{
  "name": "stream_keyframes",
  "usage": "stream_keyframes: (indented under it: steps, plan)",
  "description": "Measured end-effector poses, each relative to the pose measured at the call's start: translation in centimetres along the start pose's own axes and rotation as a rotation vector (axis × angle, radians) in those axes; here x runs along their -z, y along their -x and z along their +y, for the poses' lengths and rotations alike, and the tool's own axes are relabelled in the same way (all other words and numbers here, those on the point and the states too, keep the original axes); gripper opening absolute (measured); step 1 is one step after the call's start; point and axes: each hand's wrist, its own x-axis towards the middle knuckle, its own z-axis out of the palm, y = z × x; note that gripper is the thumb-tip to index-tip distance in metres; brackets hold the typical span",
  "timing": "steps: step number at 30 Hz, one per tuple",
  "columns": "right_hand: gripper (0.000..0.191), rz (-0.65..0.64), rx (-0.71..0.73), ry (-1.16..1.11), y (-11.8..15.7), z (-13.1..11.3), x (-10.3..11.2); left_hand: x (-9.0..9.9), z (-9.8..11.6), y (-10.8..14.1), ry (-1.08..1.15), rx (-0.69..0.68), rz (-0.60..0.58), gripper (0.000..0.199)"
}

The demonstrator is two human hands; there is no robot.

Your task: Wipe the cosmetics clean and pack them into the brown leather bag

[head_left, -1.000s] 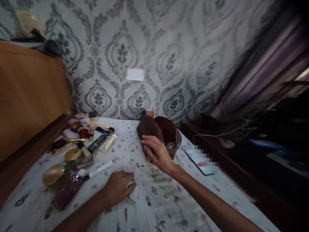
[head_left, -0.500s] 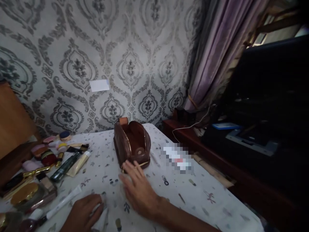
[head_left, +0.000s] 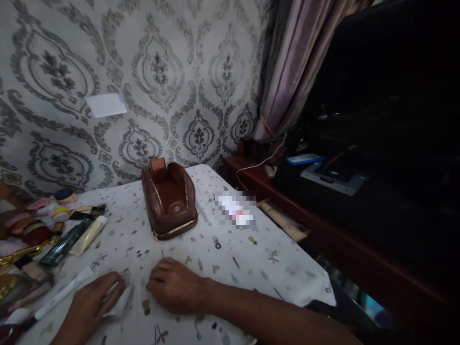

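Note:
A brown cosmetic bag [head_left: 172, 225] stands unzipped on the patterned white cloth, its top gaping and the visible inside bare. My right hand [head_left: 178, 287] rests on the cloth in front of the bag, apart from it, fingers curled in and nothing showing in them. To its left, my left hand [head_left: 91, 299] lies low over the cloth, its fingers bent round a whitish, crumpled-looking item [head_left: 119, 302] whose kind I cannot make out. Beside that hand lies a slim white tube [head_left: 66, 292] with a dark end. A cream tube [head_left: 88, 235] and a dark green tube [head_left: 66, 242] lie further back.
Assorted makeup, with a gold-lidded jar [head_left: 9, 285] and a dark-lidded pot [head_left: 65, 195], crowds the left side. A blurred-out white item [head_left: 235, 211] lies right of the bag. Patterned wall stands behind; a dark red wooden ledge [head_left: 287, 206] and a large black object [head_left: 388, 120] border the right.
My right hand has left the bag's front, drawn back toward me and curled its fingers. My left hand keeps the whitish item. The view has shifted to the right.

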Motion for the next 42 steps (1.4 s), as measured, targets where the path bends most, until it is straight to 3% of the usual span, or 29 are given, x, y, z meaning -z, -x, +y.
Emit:
stream_keyframes:
  steps: [9, 14, 22, 29, 32, 37, 42]
  plan:
    - [0.008, -0.018, -0.023, 0.044, -0.1, -0.1, -0.6, 0.2, -0.7, 0.4, 0.015, 0.145, -0.099, 0.04]
    - [0.008, -0.02, -0.017, 0.005, 0.0, -0.3, 0.0, 0.4, 0.4, 0.1, 0.055, 0.261, -0.151, 0.032]
    - [0.022, 0.065, -0.073, -0.287, -0.1, -0.2, -0.5, 1.3, 1.7, -0.7, 0.062, 0.345, -0.228, 0.026]
    - [0.026, 0.005, -0.244, -0.521, -1.9, 0.2, 0.3, 2.7, 1.3, -0.7, 0.055, 0.417, -0.248, 0.014]
    - [0.027, 0.012, -0.351, -0.618, -4.0, 0.4, 0.0, 4.0, -0.5, -1.7, -0.027, 0.468, -0.253, 0.015]
    - [0.023, 0.03, -0.492, -0.94, -8.6, -0.4, -2.5, 6.0, -6.7, -4.7, -0.282, 0.658, -0.201, 0.028]
    - [0.028, 0.079, -0.695, -1.254, -10.3, -1.3, -5.7, 5.3, -11.5, -6.1, -0.44, 0.803, -0.254, 0.03]
